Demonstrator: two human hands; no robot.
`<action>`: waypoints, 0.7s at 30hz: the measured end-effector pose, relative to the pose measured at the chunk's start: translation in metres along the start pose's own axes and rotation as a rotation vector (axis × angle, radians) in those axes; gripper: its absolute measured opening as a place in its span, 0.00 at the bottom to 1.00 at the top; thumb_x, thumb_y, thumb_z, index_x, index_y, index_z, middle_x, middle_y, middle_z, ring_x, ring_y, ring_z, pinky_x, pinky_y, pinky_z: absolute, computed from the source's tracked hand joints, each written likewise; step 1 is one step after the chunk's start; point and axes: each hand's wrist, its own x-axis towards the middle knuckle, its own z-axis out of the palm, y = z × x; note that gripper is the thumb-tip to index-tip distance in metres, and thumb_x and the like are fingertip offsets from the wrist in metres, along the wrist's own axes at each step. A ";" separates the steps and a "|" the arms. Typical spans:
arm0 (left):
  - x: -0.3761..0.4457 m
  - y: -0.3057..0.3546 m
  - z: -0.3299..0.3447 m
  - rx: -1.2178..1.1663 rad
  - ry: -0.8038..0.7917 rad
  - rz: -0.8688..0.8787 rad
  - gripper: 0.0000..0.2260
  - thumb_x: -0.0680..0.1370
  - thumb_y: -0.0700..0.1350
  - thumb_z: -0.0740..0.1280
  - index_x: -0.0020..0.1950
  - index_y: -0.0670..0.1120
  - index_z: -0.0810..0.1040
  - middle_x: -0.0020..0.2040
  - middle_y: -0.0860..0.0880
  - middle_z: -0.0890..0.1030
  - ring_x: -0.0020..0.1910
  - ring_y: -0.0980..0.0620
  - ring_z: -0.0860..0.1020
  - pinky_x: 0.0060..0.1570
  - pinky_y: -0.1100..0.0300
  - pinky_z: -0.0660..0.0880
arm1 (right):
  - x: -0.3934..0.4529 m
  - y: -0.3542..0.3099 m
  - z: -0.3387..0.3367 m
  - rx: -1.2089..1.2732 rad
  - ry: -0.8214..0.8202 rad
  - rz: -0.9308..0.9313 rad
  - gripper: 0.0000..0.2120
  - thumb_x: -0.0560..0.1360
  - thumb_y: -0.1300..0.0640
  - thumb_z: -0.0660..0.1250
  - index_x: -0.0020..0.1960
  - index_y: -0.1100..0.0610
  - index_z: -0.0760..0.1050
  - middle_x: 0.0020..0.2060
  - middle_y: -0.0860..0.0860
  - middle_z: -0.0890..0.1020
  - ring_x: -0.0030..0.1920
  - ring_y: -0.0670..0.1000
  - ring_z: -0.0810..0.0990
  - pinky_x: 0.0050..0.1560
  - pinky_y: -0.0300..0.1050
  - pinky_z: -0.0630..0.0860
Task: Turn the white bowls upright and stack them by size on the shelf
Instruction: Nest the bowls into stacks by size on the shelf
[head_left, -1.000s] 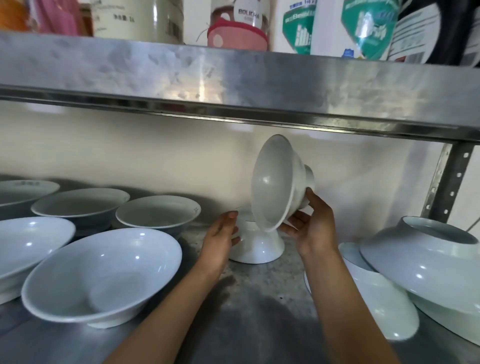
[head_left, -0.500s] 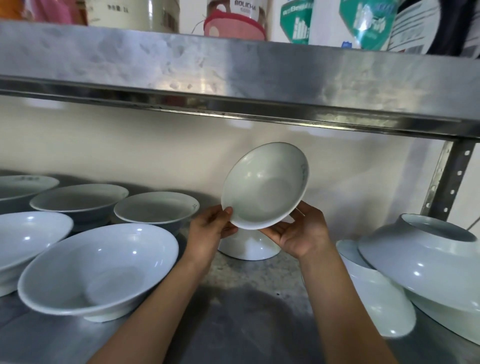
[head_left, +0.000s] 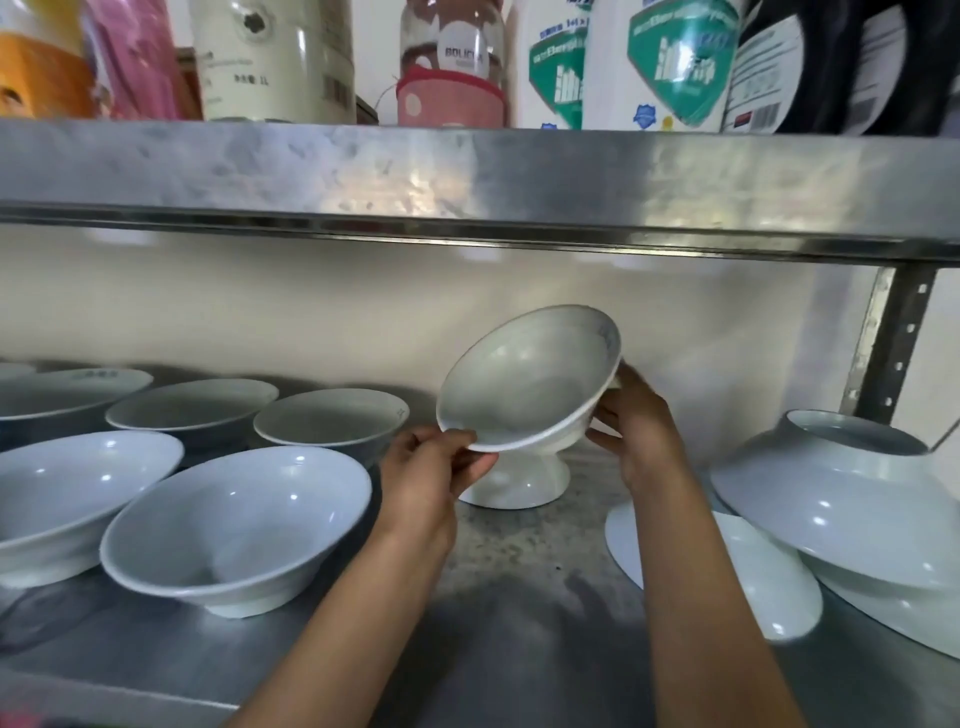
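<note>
Glossy, smooth white bowls (head_left: 236, 525) — on a dull, mottled metal shelf (head_left: 519, 613).

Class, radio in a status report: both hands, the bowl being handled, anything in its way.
Left hand pinching rim, right hand gripping underside. Held bowl tilted, nearly upright, above upside-down bowl. Upper shelf overhead.

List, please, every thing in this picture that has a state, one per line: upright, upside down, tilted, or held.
Held bowl: tilted, opening toward the camera, gripped by both hands.
Left hand: pinches the near rim.
Right hand: holds the far side.
Small bowl under it: upside down.
Front bowl: upright.
Back bowl: upright.
Right bowl: upside down, leaning on another.
</note>
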 end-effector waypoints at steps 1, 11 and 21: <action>-0.006 0.005 -0.001 0.019 0.023 0.037 0.07 0.74 0.30 0.66 0.49 0.38 0.72 0.33 0.42 0.77 0.30 0.51 0.80 0.37 0.59 0.81 | 0.001 -0.001 -0.004 0.121 -0.078 0.032 0.27 0.73 0.42 0.64 0.68 0.54 0.73 0.57 0.56 0.82 0.61 0.57 0.78 0.57 0.54 0.78; -0.046 0.049 -0.032 0.325 0.044 0.142 0.03 0.72 0.30 0.66 0.43 0.34 0.78 0.36 0.37 0.81 0.32 0.43 0.82 0.34 0.55 0.80 | -0.004 -0.005 -0.026 0.337 -0.128 0.035 0.40 0.69 0.29 0.62 0.68 0.58 0.74 0.55 0.60 0.83 0.65 0.61 0.76 0.67 0.60 0.70; -0.085 0.039 -0.057 0.521 0.108 0.187 0.03 0.69 0.30 0.67 0.37 0.33 0.80 0.33 0.35 0.77 0.31 0.41 0.77 0.30 0.56 0.78 | -0.011 -0.002 -0.031 0.294 -0.187 0.051 0.28 0.76 0.37 0.59 0.56 0.61 0.79 0.60 0.60 0.80 0.63 0.58 0.77 0.66 0.59 0.71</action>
